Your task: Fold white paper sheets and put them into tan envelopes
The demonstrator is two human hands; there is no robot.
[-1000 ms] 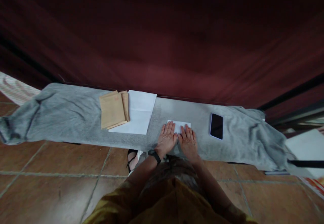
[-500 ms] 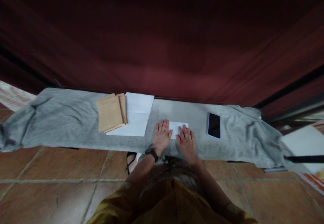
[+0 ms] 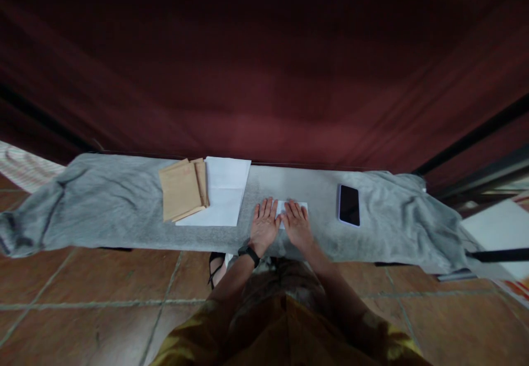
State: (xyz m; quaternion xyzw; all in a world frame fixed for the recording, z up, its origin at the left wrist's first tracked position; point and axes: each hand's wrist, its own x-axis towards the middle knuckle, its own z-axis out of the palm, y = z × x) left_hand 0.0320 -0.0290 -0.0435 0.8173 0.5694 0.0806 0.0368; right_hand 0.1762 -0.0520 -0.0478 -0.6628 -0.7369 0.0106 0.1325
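A small folded white paper (image 3: 303, 206) lies on the grey cloth (image 3: 107, 206) that covers a long low surface. Both hands lie flat on it, fingers stretched out and close together. My left hand (image 3: 263, 224), with a black watch at the wrist, covers the paper's left end. My right hand (image 3: 296, 224) covers most of its middle, so only the far right corner and a sliver between the hands show. Neither hand grips anything.
To the left lie a stack of brown envelopes (image 3: 181, 189) and white sheets (image 3: 222, 192) partly under them. A black phone (image 3: 349, 204) rests to the right. A dark red curtain (image 3: 264, 79) hangs behind. Tiled floor (image 3: 82, 300) lies in front; a sandalled foot (image 3: 217, 267) shows below.
My right hand has slid left and forward over the folded paper, closing up beside my left hand. The view has shifted slightly.
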